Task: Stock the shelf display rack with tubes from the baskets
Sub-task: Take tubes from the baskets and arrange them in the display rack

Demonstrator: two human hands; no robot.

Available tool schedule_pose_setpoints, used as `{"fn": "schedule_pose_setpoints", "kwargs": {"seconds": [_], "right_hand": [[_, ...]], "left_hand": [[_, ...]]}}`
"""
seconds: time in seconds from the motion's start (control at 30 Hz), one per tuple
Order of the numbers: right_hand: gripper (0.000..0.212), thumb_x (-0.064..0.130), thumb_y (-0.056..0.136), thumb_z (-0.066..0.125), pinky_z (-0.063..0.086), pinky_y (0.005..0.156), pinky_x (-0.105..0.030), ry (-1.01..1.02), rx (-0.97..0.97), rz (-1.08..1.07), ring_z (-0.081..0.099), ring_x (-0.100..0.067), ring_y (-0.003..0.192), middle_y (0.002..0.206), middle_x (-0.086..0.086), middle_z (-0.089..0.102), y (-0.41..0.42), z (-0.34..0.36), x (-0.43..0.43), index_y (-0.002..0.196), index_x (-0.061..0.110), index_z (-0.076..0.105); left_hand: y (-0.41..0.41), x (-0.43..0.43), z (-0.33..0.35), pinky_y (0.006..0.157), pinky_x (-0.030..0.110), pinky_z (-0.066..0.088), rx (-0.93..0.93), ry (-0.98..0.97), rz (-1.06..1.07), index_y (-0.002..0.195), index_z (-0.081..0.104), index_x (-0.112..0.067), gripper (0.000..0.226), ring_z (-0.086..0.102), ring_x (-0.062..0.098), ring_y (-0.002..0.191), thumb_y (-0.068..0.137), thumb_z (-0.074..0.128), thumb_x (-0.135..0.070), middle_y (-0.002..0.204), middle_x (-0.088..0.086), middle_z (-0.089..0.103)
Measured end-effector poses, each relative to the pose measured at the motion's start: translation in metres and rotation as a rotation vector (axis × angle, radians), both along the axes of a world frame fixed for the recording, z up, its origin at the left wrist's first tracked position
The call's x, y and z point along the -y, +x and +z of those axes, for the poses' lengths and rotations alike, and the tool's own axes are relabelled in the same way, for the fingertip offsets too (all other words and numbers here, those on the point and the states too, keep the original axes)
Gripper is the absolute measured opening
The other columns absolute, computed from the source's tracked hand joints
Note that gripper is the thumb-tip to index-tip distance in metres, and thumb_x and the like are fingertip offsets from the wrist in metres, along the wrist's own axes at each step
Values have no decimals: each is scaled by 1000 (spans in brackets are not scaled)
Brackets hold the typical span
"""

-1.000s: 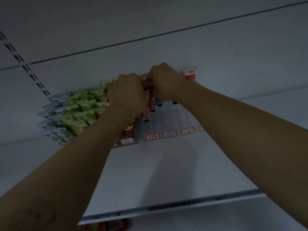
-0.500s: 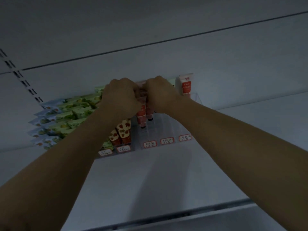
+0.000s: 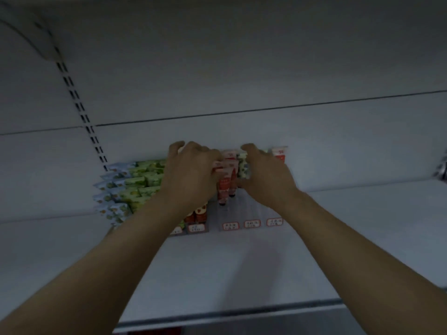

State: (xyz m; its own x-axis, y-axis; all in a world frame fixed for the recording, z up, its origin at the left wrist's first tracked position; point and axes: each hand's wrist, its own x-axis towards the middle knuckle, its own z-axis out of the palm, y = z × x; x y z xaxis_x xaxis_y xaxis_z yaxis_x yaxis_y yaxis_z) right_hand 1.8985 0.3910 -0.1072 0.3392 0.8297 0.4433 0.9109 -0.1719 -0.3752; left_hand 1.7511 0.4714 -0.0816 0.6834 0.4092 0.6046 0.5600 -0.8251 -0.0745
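both hands reached up to the display rack (image 3: 251,206) at the back of the shelf (image 3: 242,274). left hand (image 3: 193,175) was knuckles up, fingers curled and clenched onto the crimped tops of the red tubes (image 3: 224,183), which hung cap-down just right of its fingertips. right hand (image 3: 266,177) was curled round a green-white tube (image 3: 243,166), fingers over the top end and thumb under the lower end, grasping it. frame was blurry, so how firm either grip was could not be told.

the red tubes sat between the two hands, touching the left fingers and just beside the green-white tube. the lowest red one stood in the rack, cap toward the camera. just past the right hand's fingers, on its far right side, a lone red tube (image 3: 279,152) stood upright against the back panel (image 3: 314,146), apart from the grip.

under the left wrist were strawberry tubes (image 3: 199,212) at the rack front. left of the left hand, rows of green packs (image 3: 142,182) lay stacked, well apart from the right hand. below both hands, price labels (image 3: 231,226) lined the rack's front edge. a slotted upright (image 3: 79,110) ran up the wall far left of the left hand.
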Motion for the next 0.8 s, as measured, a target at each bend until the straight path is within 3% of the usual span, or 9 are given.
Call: {"fn": "schedule_pose_setpoints", "kwargs": {"seconds": [0.13, 0.3, 0.4, 0.6, 0.7, 0.8], "right_hand": [[62, 44, 81, 69, 47, 81, -31, -138, 34, 17, 55, -22, 107, 122, -1, 58, -24, 12, 65, 133, 24, 42], [50, 57, 80, 65, 49, 78, -32, -438, 104, 137, 56, -13, 91, 105, 9, 63, -68, 4, 134, 119, 28, 54], [46, 59, 79, 64, 46, 75, -30, -563, 148, 201, 52, -11, 89, 100, 12, 64, -91, -24, 169, 114, 31, 55], [49, 53, 88, 59, 40, 71, -30, -974, 143, 272, 53, -20, 90, 107, -1, 59, -114, -124, 211, 124, 21, 52], [45, 47, 89, 60, 45, 73, -34, -1160, 181, 289, 53, -24, 91, 108, -7, 58, -113, -179, 225, 119, 13, 54], [39, 41, 88, 63, 48, 74, -36, -1287, 65, 235, 55, -24, 90, 108, -9, 58, -104, -232, 234, 113, 13, 58]], "left_hand": [[-42, 43, -7, 83, 37, 33, -107, 107, -19, 80, 70, -24, 18, 60, 27, 86, 71, 58, -35, 79, 0, 68], [-99, 101, -53, 73, 36, 46, -220, -5, -46, 91, 72, -26, 29, 65, 24, 87, 70, 78, -46, 88, -4, 71], [-118, 136, -94, 68, 34, 42, -235, -97, -122, 95, 70, -28, 29, 64, 21, 84, 74, 70, -47, 90, -6, 70], [-120, 190, -185, 92, 33, 33, -457, -398, -111, 122, 56, -29, 36, 53, 18, 113, 93, 49, -50, 121, -6, 60], [-114, 204, -237, 96, 36, 33, -662, -542, -78, 121, 58, -24, 38, 53, 23, 112, 92, 52, -48, 120, 0, 61], [-105, 214, -281, 94, 39, 32, -810, -611, -78, 110, 61, -19, 32, 57, 25, 104, 92, 54, -45, 110, 3, 64]]}}
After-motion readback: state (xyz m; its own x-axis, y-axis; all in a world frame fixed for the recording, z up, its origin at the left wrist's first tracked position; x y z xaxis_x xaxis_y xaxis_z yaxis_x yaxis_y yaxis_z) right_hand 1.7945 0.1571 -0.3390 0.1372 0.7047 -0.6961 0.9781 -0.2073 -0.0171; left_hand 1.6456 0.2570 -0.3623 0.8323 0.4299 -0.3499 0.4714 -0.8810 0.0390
